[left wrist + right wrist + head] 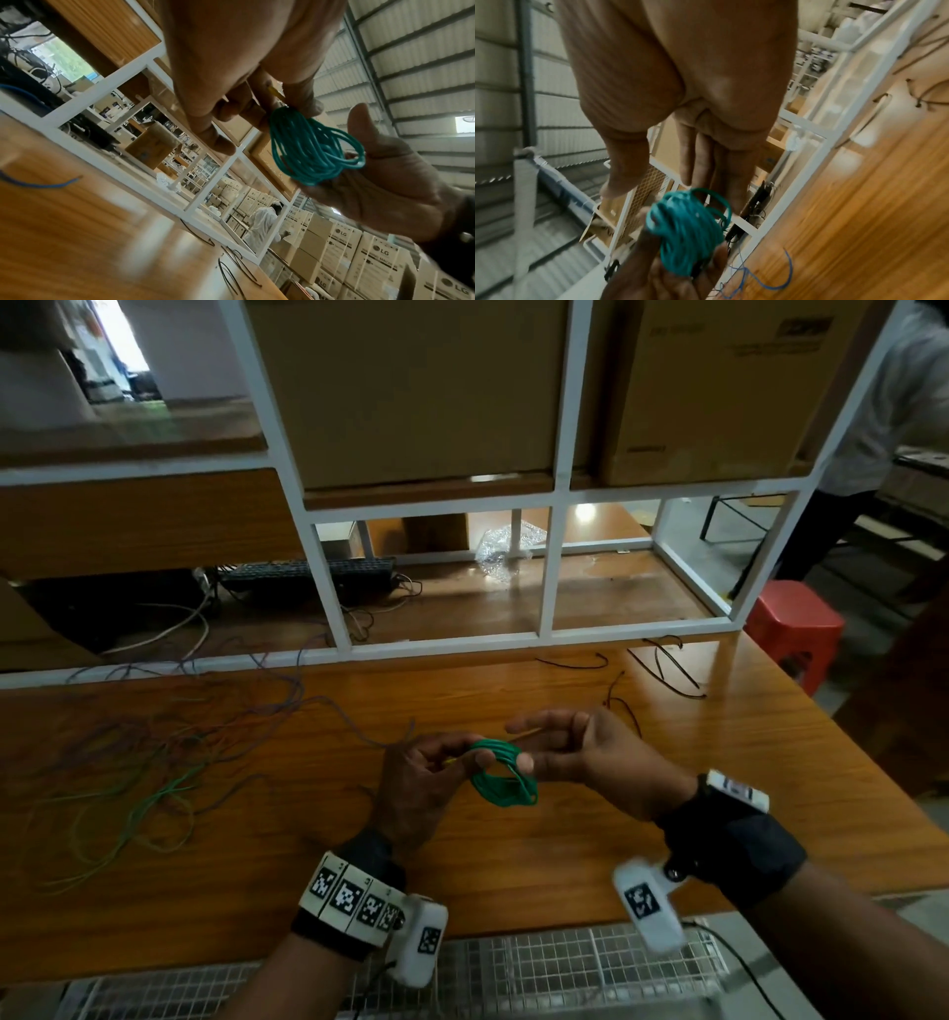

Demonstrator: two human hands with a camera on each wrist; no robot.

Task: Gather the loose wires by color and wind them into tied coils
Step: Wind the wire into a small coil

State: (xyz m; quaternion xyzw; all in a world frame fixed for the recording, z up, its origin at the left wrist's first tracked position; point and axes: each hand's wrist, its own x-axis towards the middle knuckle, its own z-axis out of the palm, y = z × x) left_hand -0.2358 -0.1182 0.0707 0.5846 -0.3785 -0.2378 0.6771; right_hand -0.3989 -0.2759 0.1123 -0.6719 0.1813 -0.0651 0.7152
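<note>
**Green coil wound, tie in hand**

Wrist bands with printed markers sit nearest the camera, at the table's (513, 865) near edge. Just beyond them, both hands meet above the middle of the table, holding a green coil (506, 775) clear of the wood. The left hand (421, 788) pinches one side of the coil, fingers curled, with a thin yellowish strand (276, 94) caught in the same grip. The right hand (585, 757) takes the other side: thumb against the loops, fingers stretched almost straight behind them, so its grip is a light pinch, not a fist.

Winding looks finished; the step in hand seems to be the tying. Next, the strand likely has to pass round the bundled loops and be twisted tight, while one hand keeps the turns from springing apart.

Loose wires (154, 762) in purple, green and yellow sprawl toward the left edge; black wires (667, 665) lie near the far right corner, unsorted.
</note>
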